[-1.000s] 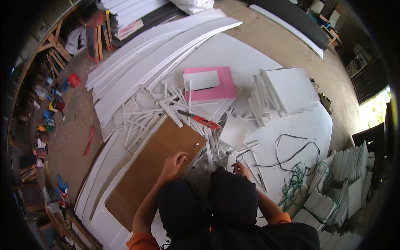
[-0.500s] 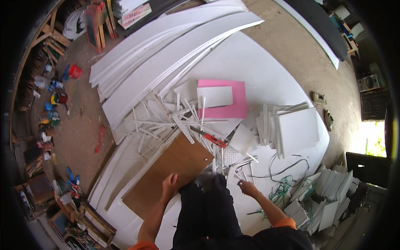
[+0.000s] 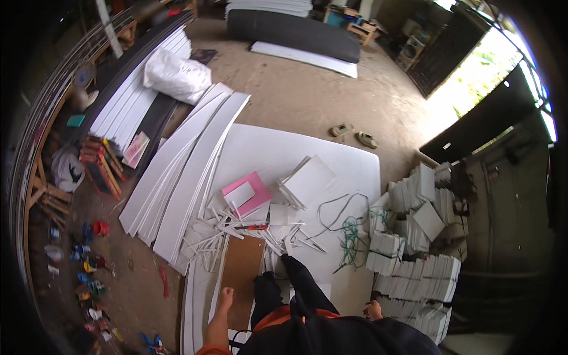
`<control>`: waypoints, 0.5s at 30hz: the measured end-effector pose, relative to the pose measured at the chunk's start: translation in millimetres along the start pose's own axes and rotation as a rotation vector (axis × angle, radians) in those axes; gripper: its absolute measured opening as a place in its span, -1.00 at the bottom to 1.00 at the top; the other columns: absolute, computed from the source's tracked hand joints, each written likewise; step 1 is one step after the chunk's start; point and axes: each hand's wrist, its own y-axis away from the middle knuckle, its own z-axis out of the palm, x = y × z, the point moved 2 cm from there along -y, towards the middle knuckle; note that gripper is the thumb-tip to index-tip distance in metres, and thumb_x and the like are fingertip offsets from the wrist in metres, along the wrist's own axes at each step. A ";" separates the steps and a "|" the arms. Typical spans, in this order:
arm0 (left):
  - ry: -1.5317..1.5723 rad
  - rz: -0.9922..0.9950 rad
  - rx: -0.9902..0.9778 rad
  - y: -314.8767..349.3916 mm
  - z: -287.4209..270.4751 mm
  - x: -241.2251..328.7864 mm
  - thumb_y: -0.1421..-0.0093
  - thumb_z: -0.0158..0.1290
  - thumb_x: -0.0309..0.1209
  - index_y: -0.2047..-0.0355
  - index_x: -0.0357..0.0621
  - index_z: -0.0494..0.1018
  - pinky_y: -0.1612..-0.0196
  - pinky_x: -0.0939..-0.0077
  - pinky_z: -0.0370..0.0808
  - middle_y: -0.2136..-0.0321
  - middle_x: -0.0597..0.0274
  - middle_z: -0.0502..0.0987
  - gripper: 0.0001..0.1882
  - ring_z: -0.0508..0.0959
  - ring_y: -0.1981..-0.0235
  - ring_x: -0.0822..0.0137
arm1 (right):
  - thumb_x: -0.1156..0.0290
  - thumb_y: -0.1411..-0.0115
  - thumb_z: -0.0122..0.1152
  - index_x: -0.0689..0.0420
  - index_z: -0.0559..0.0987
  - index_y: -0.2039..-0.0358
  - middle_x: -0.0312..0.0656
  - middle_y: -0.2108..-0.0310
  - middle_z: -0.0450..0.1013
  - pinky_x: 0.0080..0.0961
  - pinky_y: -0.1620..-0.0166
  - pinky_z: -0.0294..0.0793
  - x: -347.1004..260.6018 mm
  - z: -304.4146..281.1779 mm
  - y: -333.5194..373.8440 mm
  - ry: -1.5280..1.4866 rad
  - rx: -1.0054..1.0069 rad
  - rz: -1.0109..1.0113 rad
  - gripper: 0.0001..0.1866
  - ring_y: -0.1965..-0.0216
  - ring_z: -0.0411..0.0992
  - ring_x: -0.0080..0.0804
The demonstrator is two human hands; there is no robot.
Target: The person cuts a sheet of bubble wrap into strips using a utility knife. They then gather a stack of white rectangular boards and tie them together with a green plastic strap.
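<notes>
My left hand [image 3: 226, 296] hangs above a brown board [image 3: 244, 272], fingers curled and nothing visible in them. On the right, low beside stacks of white boards, my right hand [image 3: 373, 310] is closed; a small dark bit shows at its fingers, too small to name. My legs are on the large white sheet. Ahead lie a red-handled saw [image 3: 253, 227], loose white strips [image 3: 204, 239] and a pink sheet [image 3: 254, 204] with a white piece on it. A pile of white square panels [image 3: 307, 180] lies farther right.
Long white panels [image 3: 195, 177] lie at the left. Green cord [image 3: 353, 242] is tangled near stacked white boards [image 3: 414, 275] on the right. Sandals [image 3: 367, 139] sit past the large white sheet [image 3: 284, 143]. Paint cans and a red bucket [image 3: 101, 228] stand at far left.
The view has swung right and up, showing the doorway and the board stacks. My legs are now apart, as in a step. My right hand has moved out beside the stacks.
</notes>
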 end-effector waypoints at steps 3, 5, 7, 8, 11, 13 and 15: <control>-0.049 0.169 -0.005 -82.3 -9.3 45.3 -0.06 -0.04 -0.20 0.39 -0.20 0.40 0.56 0.54 0.39 0.62 0.24 0.47 -0.71 0.48 0.66 0.43 | 0.55 -0.02 -0.15 0.25 0.46 0.31 -0.02 0.55 0.46 -0.47 0.45 0.46 20.2 0.7 59.4 0.175 0.000 -0.090 -0.76 0.56 0.47 -0.32; -0.097 0.313 0.058 -119.8 -14.6 114.5 -0.07 -0.07 -0.20 0.42 -0.18 0.38 0.45 0.37 0.41 0.61 0.17 0.49 -0.72 0.51 0.56 0.27 | 0.56 0.00 -0.13 0.26 0.47 0.32 -0.02 0.55 0.46 -0.46 0.44 0.47 34.0 9.0 71.9 0.315 0.000 -0.189 -0.76 0.57 0.47 -0.31; -0.023 0.541 0.155 -140.0 -7.4 183.1 -0.05 -0.05 -0.20 0.35 -0.21 0.38 0.39 0.34 0.41 0.45 0.04 0.50 -0.69 0.52 0.49 0.23 | 0.54 0.00 -0.13 0.25 0.46 0.30 -0.02 0.54 0.46 -0.46 0.45 0.47 58.9 5.1 85.1 0.322 -0.009 -0.200 -0.75 0.56 0.47 -0.31; 0.133 0.557 0.146 -153.4 1.5 203.1 -0.07 -0.05 -0.20 0.32 -0.23 0.38 0.38 0.38 0.42 0.42 0.03 0.49 -0.67 0.52 0.47 0.25 | 0.54 -0.01 -0.12 0.25 0.46 0.29 -0.02 0.53 0.46 -0.46 0.45 0.47 62.1 4.0 85.4 0.305 -0.010 -0.208 -0.75 0.55 0.47 -0.31; 0.266 0.627 -0.079 -95.2 43.7 277.7 -0.13 -0.11 -0.37 0.28 -0.21 0.36 0.47 0.60 0.42 0.46 0.18 0.50 -0.80 0.50 0.53 0.43 | 0.51 -0.02 -0.11 0.25 0.44 0.26 -0.02 0.51 0.46 -0.46 0.45 0.47 86.1 2.6 99.5 0.142 0.008 -0.127 -0.74 0.53 0.48 -0.30; 0.341 0.518 -0.256 -75.2 74.2 277.0 -0.14 -0.10 -0.36 0.29 -0.15 0.37 0.57 0.64 0.37 0.47 0.22 0.50 -0.82 0.49 0.56 0.47 | 0.49 -0.03 -0.10 0.24 0.43 0.24 -0.01 0.50 0.46 -0.45 0.45 0.47 83.6 1.6 96.7 0.002 0.022 -0.091 -0.73 0.52 0.48 -0.30; 0.336 0.440 -0.360 -63.4 103.2 265.8 -0.14 -0.11 -0.32 0.25 -0.12 0.37 0.56 0.68 0.34 0.46 0.27 0.49 -0.79 0.48 0.53 0.51 | 0.47 -0.04 -0.11 0.25 0.41 0.22 -0.01 0.49 0.46 -0.46 0.47 0.48 84.7 -8.8 97.0 -0.100 0.040 -0.042 -0.72 0.52 0.48 -0.30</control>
